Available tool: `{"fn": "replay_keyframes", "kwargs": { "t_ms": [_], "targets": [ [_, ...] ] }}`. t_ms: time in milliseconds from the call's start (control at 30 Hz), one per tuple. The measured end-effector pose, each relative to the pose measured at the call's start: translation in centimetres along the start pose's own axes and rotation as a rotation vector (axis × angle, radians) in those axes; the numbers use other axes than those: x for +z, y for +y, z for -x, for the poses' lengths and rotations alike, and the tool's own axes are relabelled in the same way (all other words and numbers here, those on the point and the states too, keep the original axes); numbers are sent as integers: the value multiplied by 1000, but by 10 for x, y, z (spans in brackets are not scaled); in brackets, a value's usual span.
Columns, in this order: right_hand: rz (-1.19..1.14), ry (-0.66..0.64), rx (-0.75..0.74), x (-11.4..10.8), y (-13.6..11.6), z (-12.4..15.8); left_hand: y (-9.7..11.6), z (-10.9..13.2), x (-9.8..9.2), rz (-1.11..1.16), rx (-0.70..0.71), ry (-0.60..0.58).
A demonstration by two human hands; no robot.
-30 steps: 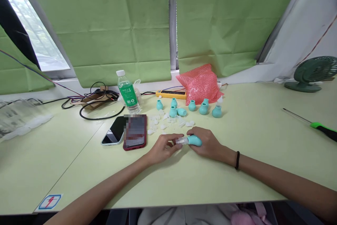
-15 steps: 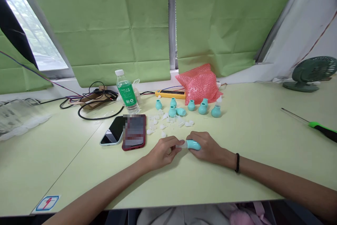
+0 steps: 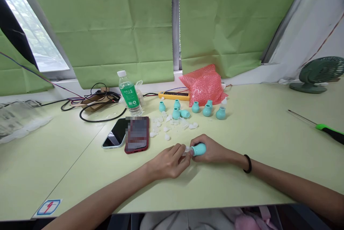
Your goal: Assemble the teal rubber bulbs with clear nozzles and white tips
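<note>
My right hand (image 3: 211, 150) grips a teal rubber bulb (image 3: 199, 149) lying sideways just above the table. My left hand (image 3: 169, 162) pinches the clear plastic tip (image 3: 187, 150) at the bulb's mouth, fingers closed on it. Both hands meet near the table's middle front. Behind them lie several small white plastic tips (image 3: 166, 128) scattered on the table, and several more teal bulbs (image 3: 206, 110) stand in a loose row farther back.
Two phones (image 3: 129, 134) lie left of my hands. A green-labelled water bottle (image 3: 129, 94), tangled cables (image 3: 94, 106), a yellow power strip (image 3: 174, 95) and a pink bubble-wrap bag (image 3: 204, 84) sit at the back. A green-handled screwdriver (image 3: 321, 128) and a small fan (image 3: 318, 74) are at right.
Both hands have drawn slightly toward me with the bulb. My left fingers have closed tighter on the clear tip, and the right hand has turned the bulb a little.
</note>
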State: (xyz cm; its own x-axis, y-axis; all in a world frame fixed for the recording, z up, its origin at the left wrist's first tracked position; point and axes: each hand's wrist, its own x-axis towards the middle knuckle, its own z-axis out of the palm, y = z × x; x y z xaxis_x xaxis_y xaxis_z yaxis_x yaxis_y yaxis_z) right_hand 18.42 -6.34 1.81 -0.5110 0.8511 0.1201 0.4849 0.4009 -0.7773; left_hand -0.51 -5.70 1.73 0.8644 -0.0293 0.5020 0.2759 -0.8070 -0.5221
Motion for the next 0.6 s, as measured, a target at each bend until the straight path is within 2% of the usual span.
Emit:
{"fn": "replay_keyframes", "kwargs": {
  "t_ms": [267, 467, 600],
  "targets": [
    [-98, -110, 55, -4, 0, 0, 2, -3, -3, -29, 59, -2],
    [-232, -348, 257, -11, -4, 1, 4, -3, -4, 6, 100, 15],
    [-339, -341, 335, -10, -4, 0, 4, -2, -2, 1, 59, 19]
  ]
}}
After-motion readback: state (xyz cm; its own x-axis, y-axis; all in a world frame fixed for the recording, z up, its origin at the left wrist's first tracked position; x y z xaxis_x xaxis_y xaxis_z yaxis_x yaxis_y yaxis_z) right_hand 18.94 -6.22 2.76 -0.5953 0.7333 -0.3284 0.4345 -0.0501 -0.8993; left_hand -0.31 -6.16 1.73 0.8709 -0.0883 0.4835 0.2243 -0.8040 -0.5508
